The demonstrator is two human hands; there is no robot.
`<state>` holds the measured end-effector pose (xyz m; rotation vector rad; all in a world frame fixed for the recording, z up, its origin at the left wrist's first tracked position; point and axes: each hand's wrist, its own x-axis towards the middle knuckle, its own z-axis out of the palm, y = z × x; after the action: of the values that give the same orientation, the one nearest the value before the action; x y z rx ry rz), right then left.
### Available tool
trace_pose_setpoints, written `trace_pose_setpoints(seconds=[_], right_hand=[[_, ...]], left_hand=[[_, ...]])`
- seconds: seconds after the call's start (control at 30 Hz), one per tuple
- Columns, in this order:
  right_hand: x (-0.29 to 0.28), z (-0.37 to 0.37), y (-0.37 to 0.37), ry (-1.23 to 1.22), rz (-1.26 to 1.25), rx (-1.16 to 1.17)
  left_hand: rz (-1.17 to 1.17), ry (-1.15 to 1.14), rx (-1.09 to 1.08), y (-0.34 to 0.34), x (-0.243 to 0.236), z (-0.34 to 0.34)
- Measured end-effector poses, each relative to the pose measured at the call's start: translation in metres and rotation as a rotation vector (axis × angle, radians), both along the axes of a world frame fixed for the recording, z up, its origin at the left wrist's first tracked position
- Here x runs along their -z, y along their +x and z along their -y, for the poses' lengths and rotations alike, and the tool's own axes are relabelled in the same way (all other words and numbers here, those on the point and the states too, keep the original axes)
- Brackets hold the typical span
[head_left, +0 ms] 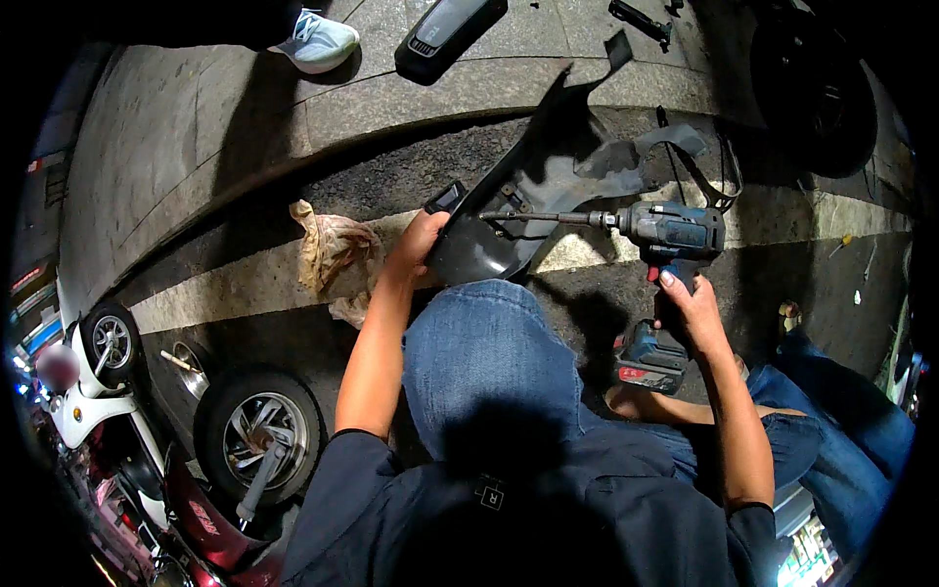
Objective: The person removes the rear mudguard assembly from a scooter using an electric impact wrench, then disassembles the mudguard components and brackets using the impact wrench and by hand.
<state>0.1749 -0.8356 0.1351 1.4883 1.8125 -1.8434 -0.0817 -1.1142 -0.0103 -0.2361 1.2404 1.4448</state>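
My left hand [421, 243] is closed around the left edge of a dark plastic vehicle panel [479, 245], held tilted above my denim-covered knee. A small black block-like part [448, 196] sits just above those fingers. In my right hand [694, 308] is a blue and black cordless impact driver [675, 230], gripped by its handle with the thumb near the red trigger. Its long bit [558, 217] points left across the panel, the tip close to a small fitting there; I cannot tell whether they touch. A grey plastic piece [606, 171] extends from behind the panel.
Left of my arm lies a crumpled tan cloth or bag [337, 249]. A wheel [259, 440] and a dark red scooter [210, 523] are at lower left. Beyond the kerb are a black case [448, 37] and someone's shoe [318, 41]. A dark round tyre-like object [822, 93] is upper right.
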Motion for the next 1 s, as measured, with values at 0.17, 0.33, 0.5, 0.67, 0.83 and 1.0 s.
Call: trace_pose_setpoints(seconds=[0.17,0.33,0.5,0.67,0.83,1.0], right_hand=[[-0.015,-0.021,-0.011,0.124,0.063,-0.204],[-0.036,-0.034,-0.031,0.351,-0.021,-0.613],[-0.055,-0.009,-0.051,0.323,-0.030,-0.608],[-0.039,-0.005,-0.028,0.123,0.095,-0.390],[-0.032,-0.010,-0.009,0.131,-0.075,-0.374],[-0.061,-0.004,-0.059,0.061,-0.093,-0.438]], left_hand=[[-0.030,0.095,-0.020,0.010,0.002,-0.001],[-0.272,0.151,0.053,0.014,-0.009,-0.009],[-0.437,0.129,0.089,0.018,0.007,-0.002],[-0.428,0.121,0.062,0.022,0.000,-0.001],[-0.281,0.178,0.068,0.017,-0.005,-0.015],[-0.171,0.085,0.081,0.007,0.021,0.007]])
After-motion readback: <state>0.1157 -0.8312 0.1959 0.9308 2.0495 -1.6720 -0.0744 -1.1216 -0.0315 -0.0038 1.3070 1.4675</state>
